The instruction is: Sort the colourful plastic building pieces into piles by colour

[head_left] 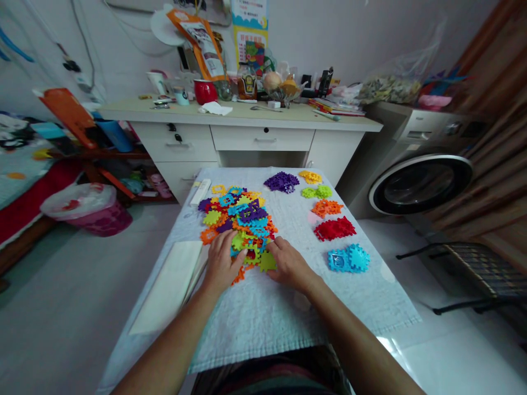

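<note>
A mixed heap of coloured plastic puzzle pieces [239, 219] lies on a white cloth [267, 312] over a small table. My left hand [222, 263] rests on the heap's near edge, fingers spread flat over the pieces. My right hand [288, 263] is beside it, fingertips on a green piece [267, 261] at the heap's front. To the right lie sorted piles: purple [282, 181], yellow [310, 176], green [316, 192], orange [326, 208], red [334, 228] and light blue [349, 258].
A white desk [242, 123] cluttered with cups, bottles and books stands behind the table. A washing machine [420, 181] is at the right, a chair [473, 269] near it. A pink bin [88, 208] with a bag sits on the floor at the left. A white sheet [171, 288] lies by the table's left edge.
</note>
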`<action>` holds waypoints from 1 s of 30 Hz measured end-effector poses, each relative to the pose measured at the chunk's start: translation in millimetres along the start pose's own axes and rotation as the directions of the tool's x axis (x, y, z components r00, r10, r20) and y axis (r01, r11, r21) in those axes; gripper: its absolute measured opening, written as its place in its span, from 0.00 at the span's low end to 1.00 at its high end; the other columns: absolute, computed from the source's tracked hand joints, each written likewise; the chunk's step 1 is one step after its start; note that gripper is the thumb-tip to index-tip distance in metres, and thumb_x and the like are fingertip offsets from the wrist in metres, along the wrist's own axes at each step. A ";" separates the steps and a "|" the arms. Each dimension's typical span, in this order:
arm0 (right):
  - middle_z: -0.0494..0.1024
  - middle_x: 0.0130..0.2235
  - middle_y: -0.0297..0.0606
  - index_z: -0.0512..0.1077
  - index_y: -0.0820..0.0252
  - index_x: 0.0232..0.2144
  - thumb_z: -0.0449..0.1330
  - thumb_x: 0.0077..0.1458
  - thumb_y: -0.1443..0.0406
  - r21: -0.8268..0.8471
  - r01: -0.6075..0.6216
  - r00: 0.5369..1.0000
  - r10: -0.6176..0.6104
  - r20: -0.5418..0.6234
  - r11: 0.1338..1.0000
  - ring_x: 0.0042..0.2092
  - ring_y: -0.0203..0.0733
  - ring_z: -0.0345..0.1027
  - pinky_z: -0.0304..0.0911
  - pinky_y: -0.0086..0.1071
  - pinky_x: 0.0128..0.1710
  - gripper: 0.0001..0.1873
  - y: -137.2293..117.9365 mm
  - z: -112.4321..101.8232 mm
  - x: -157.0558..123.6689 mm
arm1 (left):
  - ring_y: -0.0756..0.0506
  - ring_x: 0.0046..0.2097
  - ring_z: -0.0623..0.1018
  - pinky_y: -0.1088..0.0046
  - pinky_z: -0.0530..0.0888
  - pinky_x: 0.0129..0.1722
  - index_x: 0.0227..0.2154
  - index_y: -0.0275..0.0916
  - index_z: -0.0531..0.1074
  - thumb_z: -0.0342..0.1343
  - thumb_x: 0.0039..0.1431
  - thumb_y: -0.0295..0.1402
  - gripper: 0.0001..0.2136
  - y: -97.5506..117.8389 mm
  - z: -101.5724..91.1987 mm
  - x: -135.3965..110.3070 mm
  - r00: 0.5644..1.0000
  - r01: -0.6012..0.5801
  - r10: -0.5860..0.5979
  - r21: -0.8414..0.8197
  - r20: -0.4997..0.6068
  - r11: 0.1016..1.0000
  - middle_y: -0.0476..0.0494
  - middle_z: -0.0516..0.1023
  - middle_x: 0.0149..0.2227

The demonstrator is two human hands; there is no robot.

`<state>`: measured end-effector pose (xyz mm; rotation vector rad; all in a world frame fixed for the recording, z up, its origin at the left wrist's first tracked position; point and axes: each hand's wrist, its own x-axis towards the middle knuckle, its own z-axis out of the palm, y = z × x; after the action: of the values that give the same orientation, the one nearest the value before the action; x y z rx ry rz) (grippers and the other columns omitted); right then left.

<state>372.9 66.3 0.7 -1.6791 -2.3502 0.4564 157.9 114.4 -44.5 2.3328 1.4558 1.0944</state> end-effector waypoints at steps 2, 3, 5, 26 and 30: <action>0.67 0.47 0.45 0.67 0.59 0.49 0.67 0.45 0.63 0.026 0.014 1.000 -0.014 -0.004 1.000 0.46 0.48 0.64 0.63 0.38 0.47 0.27 1.1 -3.6 -2.5 | 0.37 0.59 0.67 0.52 0.64 0.60 0.56 0.40 0.63 0.52 0.60 0.42 0.23 -0.6 0.3 0.0 1.000 -0.005 0.005 0.003 0.001 1.000 0.36 0.68 0.56; 0.67 0.47 0.45 0.67 0.59 0.50 0.66 0.45 0.64 0.046 0.019 1.000 -0.018 -0.004 0.999 0.46 0.47 0.64 0.64 0.38 0.46 0.28 2.2 -7.2 -4.4 | 0.37 0.59 0.67 0.52 0.64 0.60 0.56 0.40 0.62 0.52 0.60 0.42 0.22 -1.1 0.7 -0.1 1.000 -0.008 0.008 0.003 0.000 1.000 0.36 0.68 0.56; 0.67 0.47 0.43 0.67 0.59 0.51 0.66 0.45 0.65 0.095 0.026 1.000 -0.026 0.002 0.995 0.45 0.45 0.65 0.64 0.36 0.46 0.28 6.0 -17.7 -8.8 | 0.37 0.59 0.67 0.53 0.64 0.60 0.56 0.40 0.62 0.52 0.61 0.42 0.22 -2.4 1.7 -0.5 1.000 -0.013 0.013 0.004 -0.004 1.000 0.36 0.68 0.56; 0.69 0.54 0.48 0.70 0.56 0.54 0.64 0.51 0.57 -0.325 -0.496 0.868 0.445 -0.222 0.805 0.53 0.55 0.63 0.61 0.43 0.50 0.28 215.6 -119.7 112.5 | 0.37 0.58 0.68 0.54 0.66 0.59 0.56 0.38 0.64 0.53 0.60 0.42 0.23 -7.7 5.2 3.8 1.000 -0.025 0.024 0.046 0.013 0.999 0.36 0.69 0.56; 0.68 0.55 0.49 0.70 0.54 0.55 0.63 0.52 0.56 -0.352 -0.537 0.843 0.488 -0.225 0.766 0.55 0.57 0.60 0.59 0.45 0.52 0.28 217.1 -112.1 127.6 | 0.38 0.58 0.68 0.54 0.66 0.59 0.56 0.39 0.64 0.53 0.60 0.42 0.23 -8.3 4.9 3.4 1.000 -0.029 0.029 0.059 0.007 0.998 0.36 0.68 0.56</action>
<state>561.5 266.1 23.5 -2.4825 -1.9552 -0.0727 156.2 122.4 -50.5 2.4026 1.4766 1.0650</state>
